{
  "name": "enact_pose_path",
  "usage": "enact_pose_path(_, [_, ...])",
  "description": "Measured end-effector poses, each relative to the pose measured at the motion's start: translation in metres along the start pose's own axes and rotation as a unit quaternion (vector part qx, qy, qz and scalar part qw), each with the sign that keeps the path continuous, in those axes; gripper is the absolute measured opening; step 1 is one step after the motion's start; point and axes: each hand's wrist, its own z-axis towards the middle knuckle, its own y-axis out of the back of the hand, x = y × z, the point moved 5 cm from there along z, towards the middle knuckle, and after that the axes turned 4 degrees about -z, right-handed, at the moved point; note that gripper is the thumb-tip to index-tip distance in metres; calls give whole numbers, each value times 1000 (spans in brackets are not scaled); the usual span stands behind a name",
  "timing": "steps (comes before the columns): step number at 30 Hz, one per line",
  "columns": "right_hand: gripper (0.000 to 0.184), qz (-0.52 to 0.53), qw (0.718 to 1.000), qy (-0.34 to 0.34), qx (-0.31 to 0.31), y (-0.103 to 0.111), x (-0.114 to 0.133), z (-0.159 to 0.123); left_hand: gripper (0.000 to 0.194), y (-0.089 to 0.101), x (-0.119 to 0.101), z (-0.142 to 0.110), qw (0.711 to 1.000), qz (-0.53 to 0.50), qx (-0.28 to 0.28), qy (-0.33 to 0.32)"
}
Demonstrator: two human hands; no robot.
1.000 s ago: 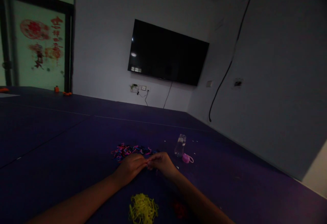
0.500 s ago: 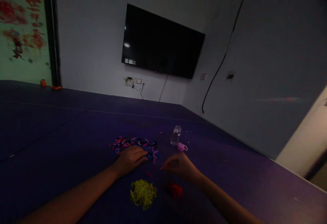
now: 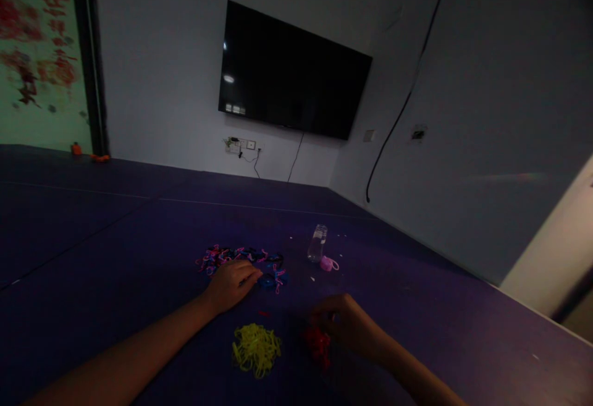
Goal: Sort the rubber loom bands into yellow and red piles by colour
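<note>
My left hand [image 3: 234, 283] lies at the near edge of a loose pile of pink, blue and black rubber bands [image 3: 215, 256]. Its fingers stretch forward, thumb a little apart, beside a small blue cluster [image 3: 267, 280]. Over a small heap of red rubber bands [image 3: 319, 345], my right hand [image 3: 347, 322] is lowered with curled fingers, thumb and forefinger close together; what lies between the tips is too dark to make out. A heap of yellow rubber bands [image 3: 256, 350] sits between my forearms. One red band [image 3: 264, 314] lies alone beyond it.
A clear bottle [image 3: 317, 243] stands beyond my hands, its pink looped cap [image 3: 328, 263] beside it. Small white scraps [image 3: 312, 279] dot the purple tabletop [image 3: 139, 233]. A television [image 3: 294, 72] hangs on the far wall, and orange objects [image 3: 99, 158] are at the far left.
My right hand has moved down and nearer, from above the tabletop to the red heap; the red band at its fingertips no longer shows. My left hand has shifted slightly left.
</note>
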Motion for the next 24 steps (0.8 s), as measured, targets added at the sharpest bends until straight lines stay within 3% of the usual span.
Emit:
enact_pose_path(2, [24, -2, 999, 25, -20, -4, 9, 7, 38, -1, 1, 0, 1000, 0, 8, 7])
enact_pose_path(5, [22, -49, 997, 65, 13, -22, 23, 22, 39, -1, 3, 0, 1000, 3, 13, 18])
enact_pose_path(12, [12, -205, 978, 29, 34, -48, 40, 54, 42, -2, 2, 1, 999, 0, 21, 33])
enact_pose_path(17, [14, -324, 941, 71, 69, -61, 51, 63, 43, 0, 4, 2, 999, 4, 2, 44])
enact_pose_path(21, [19, -379, 914, 118, 83, -57, 53, 58, 44, 0, 2, 2, 999, 3, 4, 36])
enact_pose_path(24, [23, -373, 919, 91, 95, -39, 39, 44, 43, 1, 2, 2, 999, 4, 1, 32])
